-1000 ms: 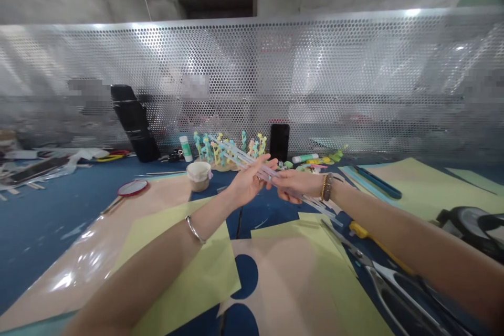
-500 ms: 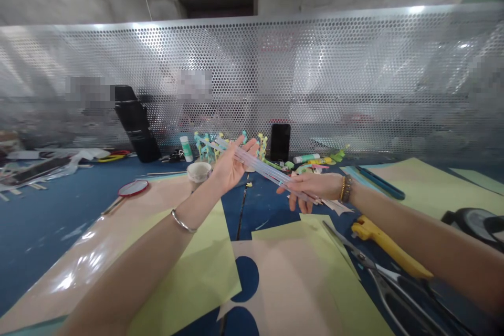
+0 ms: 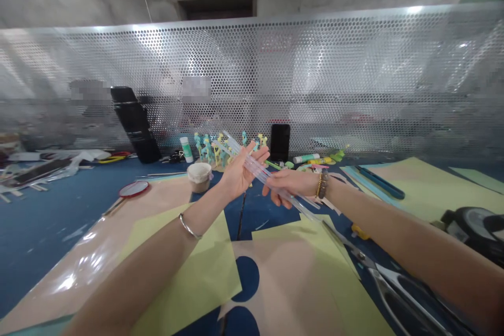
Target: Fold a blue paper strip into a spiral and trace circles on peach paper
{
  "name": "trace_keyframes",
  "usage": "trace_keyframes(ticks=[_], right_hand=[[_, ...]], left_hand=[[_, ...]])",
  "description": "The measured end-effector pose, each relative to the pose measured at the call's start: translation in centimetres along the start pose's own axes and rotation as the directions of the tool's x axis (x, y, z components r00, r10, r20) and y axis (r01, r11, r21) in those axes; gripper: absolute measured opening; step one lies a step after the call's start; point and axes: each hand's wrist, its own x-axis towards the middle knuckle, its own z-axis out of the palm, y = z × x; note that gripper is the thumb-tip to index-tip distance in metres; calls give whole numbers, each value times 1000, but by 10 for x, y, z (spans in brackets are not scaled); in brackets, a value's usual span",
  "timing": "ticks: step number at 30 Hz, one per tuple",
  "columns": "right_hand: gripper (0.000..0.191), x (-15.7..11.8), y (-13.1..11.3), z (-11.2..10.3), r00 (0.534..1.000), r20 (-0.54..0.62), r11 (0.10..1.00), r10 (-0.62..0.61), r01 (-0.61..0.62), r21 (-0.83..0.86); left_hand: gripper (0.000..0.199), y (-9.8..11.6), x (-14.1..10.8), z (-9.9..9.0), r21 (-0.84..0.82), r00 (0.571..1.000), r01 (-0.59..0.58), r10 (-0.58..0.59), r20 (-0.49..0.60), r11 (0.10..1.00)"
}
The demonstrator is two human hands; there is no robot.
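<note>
Left hand (image 3: 237, 174): fingers spread wide, palm open, sticks (image 3: 258, 170) lying across it. Right hand (image 3: 289, 184): fingers closed around the same sticks. The sticks are clear, long and thin, held in a slanting bundle above the table (image 3: 39, 226); upper ends beyond the left hand, lower ends past the right hand, near the tips of the scissors (image 3: 368, 261). Yellow paper (image 3: 189, 268) lies under the left forearm; a pink sheet (image 3: 291, 278) with round cut-outs is beside it. Behind the hands: cup (image 3: 199, 177), small blue and yellow models (image 3: 206, 149), upright phone (image 3: 280, 142). Black bottle (image 3: 137, 128) leans at far left, the red-rimmed disc (image 3: 134, 189) nearer.
</note>
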Motion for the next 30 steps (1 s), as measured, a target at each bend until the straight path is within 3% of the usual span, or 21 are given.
trace_keyframes(ticks=[8, 15, 22, 25, 28, 30], right_hand=[[43, 14, -2, 10, 996, -80, 999, -39, 40, 14], [38, -1, 1, 1, 1000, -7, 998, 20, -19, 54], [39, 3, 2, 2, 1000, 5, 998, 12, -12, 64], [34, 0, 3, -1, 1000, 4, 1000, 15, -15, 24], [39, -7, 5, -8, 999, 16, 998, 40, -39, -55], [44, -12, 6, -15, 999, -35, 992, 25, -29, -120]], left_hand=[[43, -6, -5, 2, 93, 994, 113, -113, -5, 989], [36, 10, 1, -3, -34, 999, -17, 16, -36, 999], [43, 19, 0, 3, -134, 996, -88, 83, -39, 987], [44, 21, 1, 5, -134, 993, -113, 108, -47, 985], [43, 20, 2, 3, -104, 990, -137, 133, -46, 985], [39, 17, 1, 2, -70, 988, -151, 148, -44, 986]])
